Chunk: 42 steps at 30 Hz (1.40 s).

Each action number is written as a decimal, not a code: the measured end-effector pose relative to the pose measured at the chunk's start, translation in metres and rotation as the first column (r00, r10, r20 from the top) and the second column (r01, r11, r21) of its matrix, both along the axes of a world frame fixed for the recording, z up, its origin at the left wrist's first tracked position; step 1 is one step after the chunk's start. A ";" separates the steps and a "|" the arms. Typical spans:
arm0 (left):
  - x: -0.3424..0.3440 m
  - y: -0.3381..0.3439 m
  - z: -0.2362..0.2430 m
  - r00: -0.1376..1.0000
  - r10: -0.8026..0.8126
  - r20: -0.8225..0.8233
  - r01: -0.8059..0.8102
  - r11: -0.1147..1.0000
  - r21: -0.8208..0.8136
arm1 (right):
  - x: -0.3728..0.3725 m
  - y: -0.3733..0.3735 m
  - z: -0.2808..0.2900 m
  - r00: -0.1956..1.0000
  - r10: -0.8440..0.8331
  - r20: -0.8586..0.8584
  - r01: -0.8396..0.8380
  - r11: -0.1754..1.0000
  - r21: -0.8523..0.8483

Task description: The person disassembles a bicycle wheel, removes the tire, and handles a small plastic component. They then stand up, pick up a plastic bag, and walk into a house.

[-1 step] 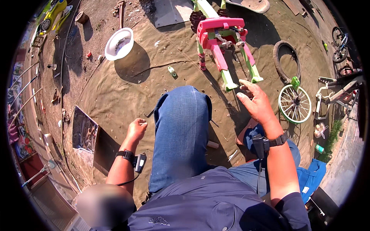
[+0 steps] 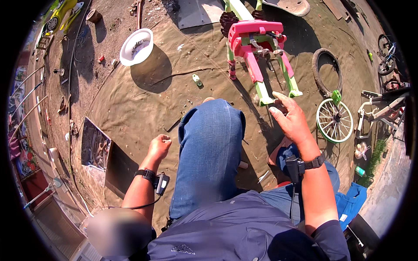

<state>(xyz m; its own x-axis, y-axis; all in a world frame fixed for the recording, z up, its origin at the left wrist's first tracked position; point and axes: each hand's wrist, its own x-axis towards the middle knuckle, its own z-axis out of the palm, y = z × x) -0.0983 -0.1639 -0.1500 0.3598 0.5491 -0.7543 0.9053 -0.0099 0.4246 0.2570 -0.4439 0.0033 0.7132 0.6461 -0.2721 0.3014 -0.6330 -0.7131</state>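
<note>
My left hand [image 2: 159, 147] hangs to the left of my raised knee, its fingers curled closed. Whether anything is inside it cannot be seen. My right hand [image 2: 291, 119] is open, thumb and fingers apart, close by the green end of one leg of a pink and green frame [image 2: 257, 28], like part of a child's bike. From this view I cannot tell whether the fingertips touch that leg. The frame stands ahead of me on a brown ground sheet [image 2: 191, 56]. A small pale green part [image 2: 197, 80] lies on the sheet beyond my knee.
A white basin [image 2: 136, 47] with small bits inside stands ahead left. An open box of metal parts [image 2: 96, 145] is left of my left hand. To the right lie a loose tire [image 2: 316, 69], a spoked white wheel [image 2: 334, 120] and a white bike frame [image 2: 370, 111].
The view has shifted slightly, so the ground things sit a little farther right. My left hand has moved a little to the right in the picture; my right hand is almost still.
</note>
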 end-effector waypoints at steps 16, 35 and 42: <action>0.067 0.031 -0.090 0.930 -0.308 -0.201 0.306 0.951 -0.042 | 0.016 0.033 -0.004 0.992 0.109 -0.071 -0.113 0.992 -0.059; 0.095 0.049 -0.119 0.939 -0.327 -0.107 0.332 0.943 0.035 | 0.017 0.038 0.000 0.987 0.116 -0.116 -0.128 0.987 -0.101; 0.082 0.069 -0.131 0.991 -0.132 0.035 0.135 0.982 -0.131 | 0.018 0.029 -0.010 0.990 0.073 -0.120 -0.073 0.997 0.008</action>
